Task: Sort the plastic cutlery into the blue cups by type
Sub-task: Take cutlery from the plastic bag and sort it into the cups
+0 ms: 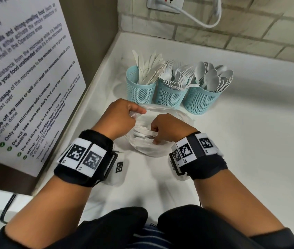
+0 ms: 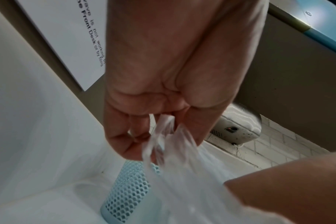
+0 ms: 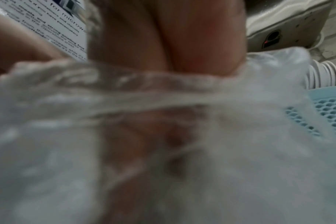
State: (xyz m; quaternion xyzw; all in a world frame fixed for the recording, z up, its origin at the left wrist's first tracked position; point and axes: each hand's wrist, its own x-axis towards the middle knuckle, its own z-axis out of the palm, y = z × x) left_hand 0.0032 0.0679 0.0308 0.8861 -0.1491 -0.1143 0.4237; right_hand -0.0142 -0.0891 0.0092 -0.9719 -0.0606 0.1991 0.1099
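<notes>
Three blue mesh cups stand in a row on the white counter (image 1: 250, 141): the knife cup (image 1: 139, 92), the fork cup (image 1: 169, 97) and the spoon cup (image 1: 200, 103). In front of them lies a clear plastic bag (image 1: 149, 150) holding white cutlery (image 1: 142, 131). My left hand (image 1: 133, 112) pinches the bag's rim and holds it up; the left wrist view shows this pinch (image 2: 153, 136) on the bag (image 2: 182, 174) above a blue cup (image 2: 128, 194). My right hand (image 1: 154, 135) is in the bag's mouth, fingers curled around a bundle of white handles. The right wrist view is blurred by the bag (image 3: 125, 97).
A printed notice board (image 1: 26, 78) stands along the left side. The tiled back wall carries a socket with a white cable (image 1: 166, 4). A small marker tag (image 1: 119, 167) lies on the counter near my left wrist. A grey wall unit (image 2: 238, 130) hangs behind.
</notes>
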